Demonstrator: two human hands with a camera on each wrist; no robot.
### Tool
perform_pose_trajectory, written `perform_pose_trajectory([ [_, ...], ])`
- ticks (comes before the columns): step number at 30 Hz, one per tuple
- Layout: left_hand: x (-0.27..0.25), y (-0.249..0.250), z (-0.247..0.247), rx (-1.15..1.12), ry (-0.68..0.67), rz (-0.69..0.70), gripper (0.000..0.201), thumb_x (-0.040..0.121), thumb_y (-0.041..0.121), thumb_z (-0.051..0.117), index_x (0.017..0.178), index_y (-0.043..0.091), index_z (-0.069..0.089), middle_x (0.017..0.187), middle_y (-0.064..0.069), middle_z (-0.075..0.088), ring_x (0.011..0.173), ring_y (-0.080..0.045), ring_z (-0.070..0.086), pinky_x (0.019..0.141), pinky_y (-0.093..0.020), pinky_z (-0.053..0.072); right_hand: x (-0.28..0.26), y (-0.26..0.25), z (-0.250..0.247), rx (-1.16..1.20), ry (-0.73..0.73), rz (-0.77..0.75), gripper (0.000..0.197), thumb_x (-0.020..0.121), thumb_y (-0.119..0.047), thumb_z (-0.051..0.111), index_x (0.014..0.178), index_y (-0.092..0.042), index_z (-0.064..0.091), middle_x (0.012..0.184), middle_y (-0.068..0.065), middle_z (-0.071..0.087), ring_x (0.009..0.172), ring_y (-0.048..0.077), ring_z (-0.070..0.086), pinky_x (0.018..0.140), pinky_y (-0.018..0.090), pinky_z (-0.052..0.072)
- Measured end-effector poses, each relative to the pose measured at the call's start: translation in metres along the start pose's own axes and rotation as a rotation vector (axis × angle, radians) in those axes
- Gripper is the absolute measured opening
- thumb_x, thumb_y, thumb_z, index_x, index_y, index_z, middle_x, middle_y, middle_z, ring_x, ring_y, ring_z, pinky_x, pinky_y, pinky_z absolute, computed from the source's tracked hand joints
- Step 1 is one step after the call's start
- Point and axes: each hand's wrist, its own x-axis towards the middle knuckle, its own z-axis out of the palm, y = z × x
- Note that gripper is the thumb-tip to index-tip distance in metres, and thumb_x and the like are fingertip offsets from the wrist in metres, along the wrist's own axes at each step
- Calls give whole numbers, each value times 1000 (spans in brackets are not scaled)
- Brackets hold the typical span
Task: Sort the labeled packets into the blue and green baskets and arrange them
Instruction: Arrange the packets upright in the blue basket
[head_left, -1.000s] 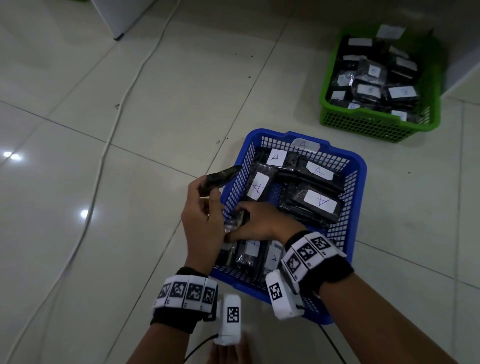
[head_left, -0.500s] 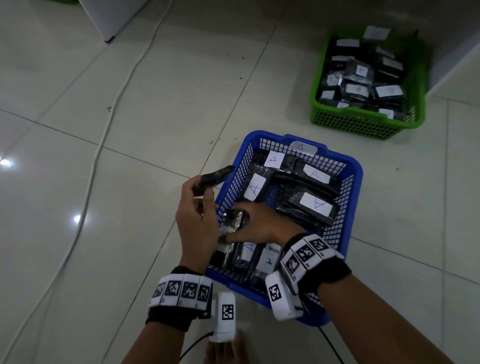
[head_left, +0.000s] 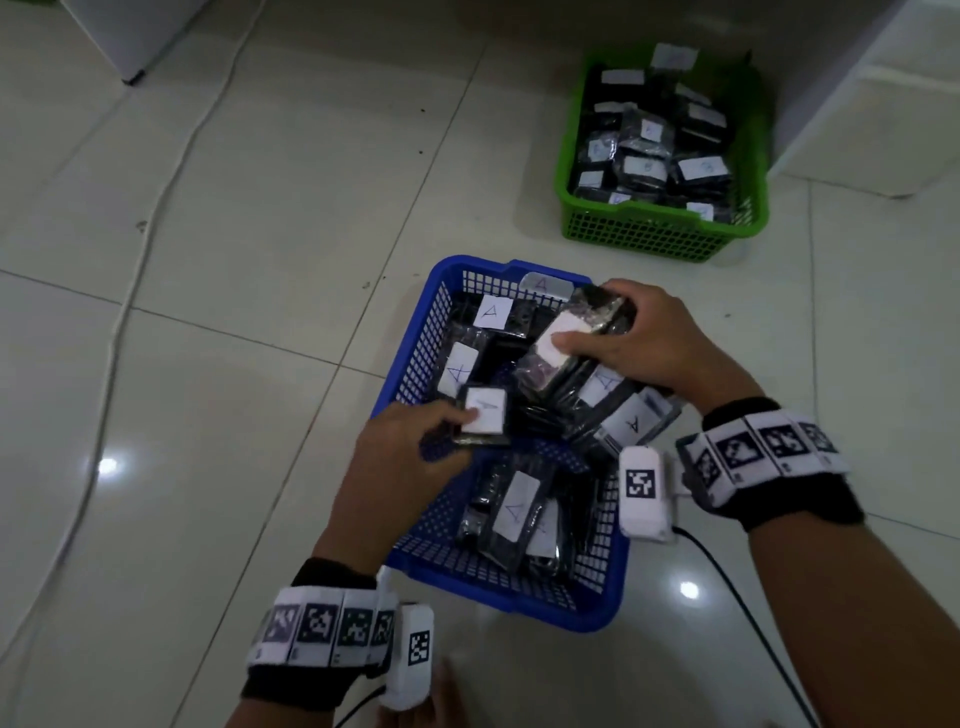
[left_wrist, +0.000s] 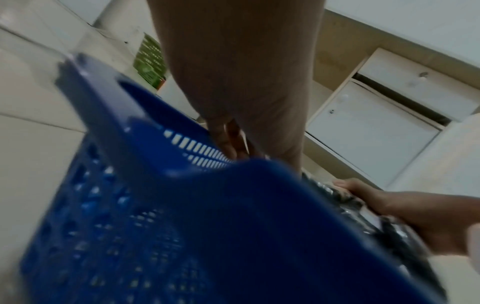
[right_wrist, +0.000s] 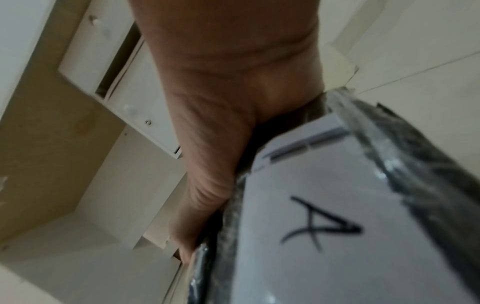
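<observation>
A blue basket on the tiled floor holds several black packets with white labels marked A. My left hand reaches over the basket's left rim and pinches a small labeled packet by its near end. My right hand grips a stack of packets over the basket's far right part, thumb on the top white label. In the right wrist view a packet with an A label lies under the palm. The left wrist view shows the blue basket's rim, blurred.
A green basket full of labeled packets stands on the floor at the far right. A white cable snakes across the tiles on the left. White cabinet corners stand at the top left and right.
My left hand moved from outside the basket's left rim to over it, now with a labeled packet. My right hand moved from the near left to the far right and took a stack.
</observation>
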Motion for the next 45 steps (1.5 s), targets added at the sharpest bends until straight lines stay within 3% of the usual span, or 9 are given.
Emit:
perform_pose_trajectory([
  [6, 3, 9, 22, -213, -586, -147, 44, 88, 25, 79, 127, 39, 65, 122, 14, 69, 109, 6, 64, 96, -19, 53, -3, 0, 12, 124, -124, 31, 86, 64, -60, 83, 137, -29, 50, 125, -15, 53, 108, 6, 55, 90, 24, 43],
  [10, 20, 5, 2, -163, -355, -231, 20, 94, 15, 69, 105, 32, 72, 102, 17, 73, 94, 3, 68, 89, -23, 56, -5, 7, 27, 75, -271, 53, 102, 58, -64, 83, 145, -29, 42, 146, -4, 46, 127, 16, 50, 106, 33, 40],
  [12, 30, 0, -1, 10, -186, -191, 28, 96, 17, 66, 120, 30, 65, 111, 10, 70, 94, -4, 66, 90, -32, 58, -4, 8, 27, 84, -281, 56, 99, 60, -62, 83, 144, -29, 43, 141, -6, 49, 123, 13, 50, 102, 29, 40],
  [15, 40, 1, 7, 157, -284, -212, 71, 95, 20, 67, 153, 33, 30, 134, -8, 53, 107, -22, 60, 91, -35, 52, 1, 15, 21, 90, -262, 68, 110, 46, -73, 83, 142, -32, 46, 140, -4, 54, 123, 16, 55, 107, 37, 44],
  [20, 55, 7, 16, 327, -384, -200, 95, 94, 18, 67, 161, 26, 0, 138, -17, 48, 106, -30, 59, 89, -40, 52, 1, 19, 12, 99, -233, 93, 105, 54, -65, 83, 144, -31, 43, 145, -2, 49, 126, 16, 51, 110, 38, 41],
  [26, 82, 3, 12, 306, -598, -201, 93, 93, 22, 69, 159, 32, 5, 124, -22, 52, 98, -36, 59, 87, -45, 52, 3, 20, 12, 115, -217, 81, 100, 58, -63, 83, 144, -31, 44, 151, -3, 43, 134, 17, 44, 113, 37, 36],
  [32, 94, 10, 14, 581, -826, -219, 75, 100, 15, 53, 157, 45, 14, 146, -24, 24, 93, -34, 64, 85, -39, 55, 1, 23, 12, 189, -195, 80, 102, 49, -72, 83, 138, -33, 51, 138, -8, 55, 122, 13, 54, 107, 38, 43],
  [38, 98, 15, 26, 862, -855, -194, 59, 99, 24, 55, 152, 33, 30, 136, -20, 38, 116, -38, 55, 86, -42, 51, -2, 24, 8, 336, -193, 53, 55, 56, -59, 83, 104, -44, 61, 107, -21, 67, 95, -3, 65, 87, 25, 51],
  [45, 106, 7, 47, 801, -605, -319, 49, 100, 31, 48, 145, 14, 44, 145, -19, 39, 124, -39, 48, 87, -39, 40, -2, 25, 9, 409, -155, 24, 43, 68, -46, 83, 107, -36, 67, 99, -14, 75, 92, 5, 70, 91, 31, 55],
])
